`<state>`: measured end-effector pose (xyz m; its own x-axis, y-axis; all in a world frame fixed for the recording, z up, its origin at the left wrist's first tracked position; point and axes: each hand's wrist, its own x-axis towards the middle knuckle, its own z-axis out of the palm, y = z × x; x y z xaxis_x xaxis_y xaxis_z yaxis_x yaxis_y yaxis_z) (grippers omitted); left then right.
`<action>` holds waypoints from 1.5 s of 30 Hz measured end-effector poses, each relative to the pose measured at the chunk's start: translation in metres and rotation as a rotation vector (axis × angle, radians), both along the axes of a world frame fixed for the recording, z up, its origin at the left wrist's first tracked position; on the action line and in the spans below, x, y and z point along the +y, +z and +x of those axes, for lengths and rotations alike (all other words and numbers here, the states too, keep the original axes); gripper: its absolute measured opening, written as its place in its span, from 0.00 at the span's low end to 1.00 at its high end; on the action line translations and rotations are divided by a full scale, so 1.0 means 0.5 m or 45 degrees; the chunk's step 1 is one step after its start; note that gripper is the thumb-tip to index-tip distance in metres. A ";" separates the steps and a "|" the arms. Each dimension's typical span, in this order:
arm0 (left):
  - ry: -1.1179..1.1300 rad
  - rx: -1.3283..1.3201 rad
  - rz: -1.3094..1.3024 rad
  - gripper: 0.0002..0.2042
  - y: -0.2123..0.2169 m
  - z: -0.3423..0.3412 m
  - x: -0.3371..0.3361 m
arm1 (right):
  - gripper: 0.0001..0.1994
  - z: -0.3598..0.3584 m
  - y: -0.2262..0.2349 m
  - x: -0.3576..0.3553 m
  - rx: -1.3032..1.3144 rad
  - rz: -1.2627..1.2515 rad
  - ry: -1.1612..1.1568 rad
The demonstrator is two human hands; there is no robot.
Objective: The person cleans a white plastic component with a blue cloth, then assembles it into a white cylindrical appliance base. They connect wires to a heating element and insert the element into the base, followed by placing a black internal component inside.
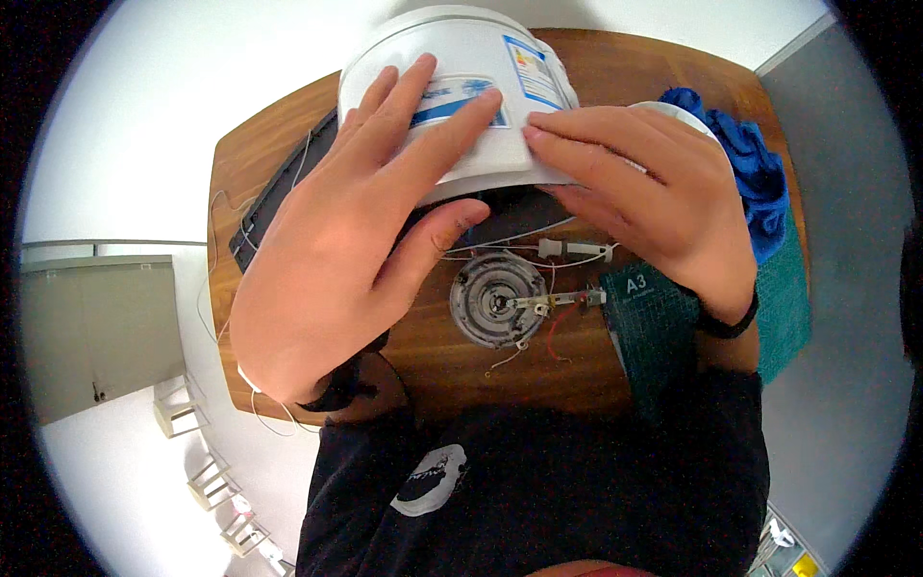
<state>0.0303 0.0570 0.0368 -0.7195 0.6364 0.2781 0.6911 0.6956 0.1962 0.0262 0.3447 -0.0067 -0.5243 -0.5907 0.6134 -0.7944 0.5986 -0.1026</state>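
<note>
- White appliance body [466, 62] at twelve o'clock; steadying it by hand seems the step in hand.
- Left hand [327, 236]: fingers spread wide over its front, thumb below the rim.
- Right hand [663, 183]: fingers together at its four-o'clock side; cannot tell whether they grip.
- Next move likely calls for firm, even support from both sides.
- Beyond, on the surface [663, 62]: metal disc [471, 313] at six, blue cloth [755, 168] at three.

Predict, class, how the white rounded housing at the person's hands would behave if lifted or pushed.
The white housing would probably feel stiff, as its wall holds an even curve. Its smooth-looking surface might be slippery. Its rounded outline suggests it could rock or roll if pushed.
</note>
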 end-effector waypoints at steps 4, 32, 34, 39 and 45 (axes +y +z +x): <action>-0.050 -0.085 0.151 0.32 -0.013 -0.013 -0.009 | 0.24 0.000 0.014 0.005 -0.184 -0.019 -0.049; 0.084 -0.166 0.336 0.37 -0.039 -0.045 0.000 | 0.43 0.013 0.028 -0.022 -0.225 0.083 -0.127; 0.035 -0.245 0.346 0.36 -0.032 -0.047 -0.006 | 0.43 0.014 0.028 -0.021 -0.225 0.083 -0.133; -0.041 -0.158 0.264 0.36 -0.026 -0.056 -0.010 | 0.44 0.015 0.029 -0.021 -0.219 0.098 -0.153; -0.050 -0.149 0.284 0.37 -0.024 -0.058 -0.008 | 0.44 0.017 0.031 -0.020 -0.238 0.097 -0.177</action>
<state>0.0012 0.0531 0.0251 -0.7311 0.5966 0.3311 0.6802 0.5991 0.4224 0.0346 0.3345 0.0086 -0.7039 -0.5457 0.4546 -0.6755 0.7123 -0.1909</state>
